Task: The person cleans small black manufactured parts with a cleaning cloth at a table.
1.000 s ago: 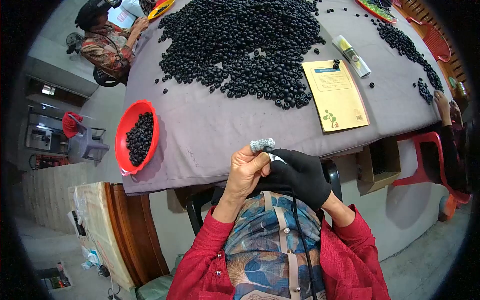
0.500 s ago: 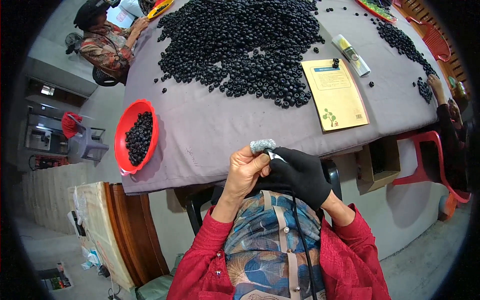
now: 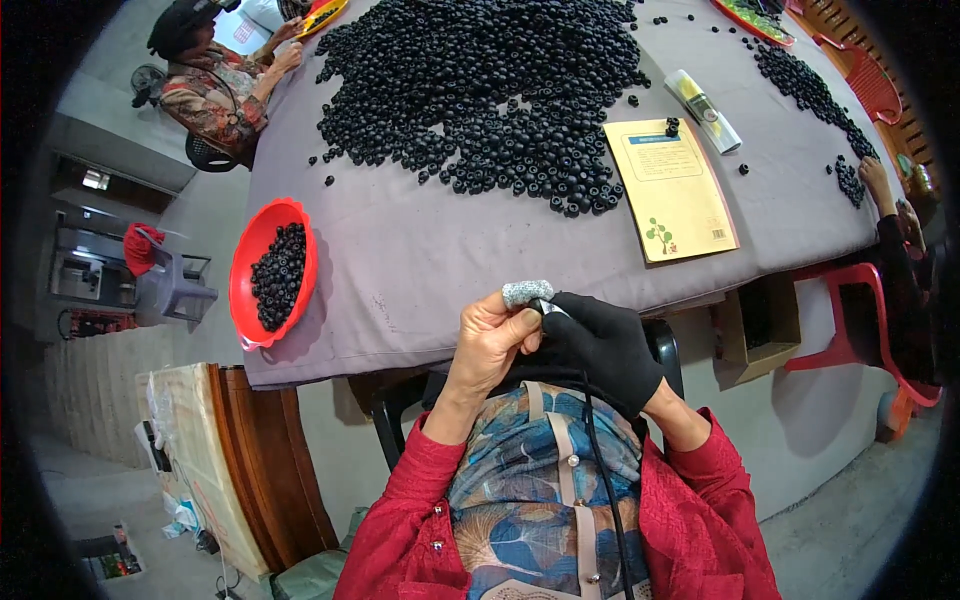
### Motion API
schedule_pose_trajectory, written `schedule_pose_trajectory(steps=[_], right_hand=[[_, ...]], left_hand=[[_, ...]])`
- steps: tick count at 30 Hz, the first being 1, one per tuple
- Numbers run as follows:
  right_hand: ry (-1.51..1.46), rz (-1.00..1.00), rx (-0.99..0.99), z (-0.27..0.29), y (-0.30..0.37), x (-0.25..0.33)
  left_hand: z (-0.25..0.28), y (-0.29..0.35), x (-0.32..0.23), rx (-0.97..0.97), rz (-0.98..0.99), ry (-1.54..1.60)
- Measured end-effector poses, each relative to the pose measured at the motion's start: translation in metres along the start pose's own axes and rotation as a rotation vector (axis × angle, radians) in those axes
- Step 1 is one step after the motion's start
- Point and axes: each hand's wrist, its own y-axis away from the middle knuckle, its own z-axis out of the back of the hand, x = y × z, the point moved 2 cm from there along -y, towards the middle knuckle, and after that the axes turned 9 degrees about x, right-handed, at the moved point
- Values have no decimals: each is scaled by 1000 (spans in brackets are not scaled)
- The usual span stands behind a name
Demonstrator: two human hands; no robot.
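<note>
My left hand (image 3: 490, 345) is bare except for a grey knitted finger cover (image 3: 526, 293) on one finger. Thumb and fingers are pinched together just above my lap; whatever they hold is hidden. A black glove covers my right hand (image 3: 603, 350), which meets the left fingertips. Between its closed fingers a small pale, shiny blade-like tool (image 3: 546, 307) sticks out toward the left hand. Beyond both hands, a big heap of small black round pieces with holes (image 3: 480, 90) lies on the grey tablecloth (image 3: 430, 250).
A red bowl (image 3: 240, 290) partly filled with black pieces stands at the table's left edge. On the right lie a yellow booklet (image 3: 680, 205) and a white packet (image 3: 715, 125). One person (image 3: 210, 95) sits far left; another person's hand (image 3: 876, 185) is by a smaller pile at right.
The blade-like tool has tilted slightly at my fingertips, while both my hands stay nearly in place. The far-left person's hands have moved apart near the yellow dish.
</note>
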Motion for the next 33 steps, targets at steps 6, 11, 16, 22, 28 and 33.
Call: schedule_pose_trajectory(steps=[6,11,16,22,28,33], right_hand=[[-24,-44,-8,2,-1,-2],[570,315,-27,5,0,-5],[-207,-108,138,4,-6,-24],[-207,-122,100,-4,-5,-14],[-261,-142,83,-11,-8,-22],[-146,-243,-31,-14,-9,-28]], left_hand=[[-2,-2,0,13,-12,63],[-6,1,10,-14,67,-120],[-13,3,11,36,70,-134],[-6,7,10,48,84,80],[0,13,7,-17,101,196],[43,27,-39,-261,-101,-82]])
